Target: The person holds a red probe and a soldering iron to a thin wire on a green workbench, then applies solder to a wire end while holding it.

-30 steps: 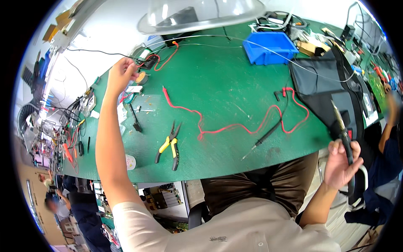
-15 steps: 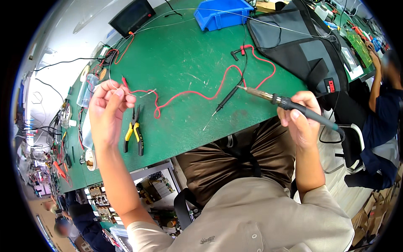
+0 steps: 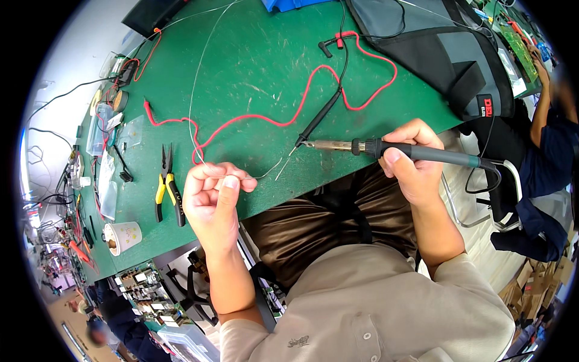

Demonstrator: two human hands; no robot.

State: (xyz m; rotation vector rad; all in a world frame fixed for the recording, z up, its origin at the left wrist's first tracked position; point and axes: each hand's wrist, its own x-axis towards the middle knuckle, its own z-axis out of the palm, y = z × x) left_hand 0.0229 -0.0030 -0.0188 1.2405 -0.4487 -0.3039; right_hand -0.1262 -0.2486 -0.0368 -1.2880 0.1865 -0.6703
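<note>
My left hand [image 3: 211,208] pinches a thin silvery wire [image 3: 193,96], which looks like solder; its short free end sticks out to the right, close to a probe tip. My right hand [image 3: 413,163] grips a soldering iron [image 3: 335,145] by its dark handle, with the tip pointing left. That tip is at or just beside the base of the metal needle of a black test probe [image 3: 319,116] lying on the green table; whether they touch I cannot tell. A red test lead [image 3: 256,116] winds across the table. Left of my left hand lie yellow-and-black needle-nose pliers [image 3: 167,181].
A paper cup [image 3: 125,236] stands at the left table edge near plastic bags and cables. Far back are a blue bin [image 3: 295,5] and a black device [image 3: 148,17]. A grey-black bag [image 3: 422,54] lies back right. Another person [image 3: 546,139] works at the right.
My left hand has come rightward and nearer with the wire, toward the black probe. The soldering iron has moved left, its tip now at the probe's needle. The view has shifted too.
</note>
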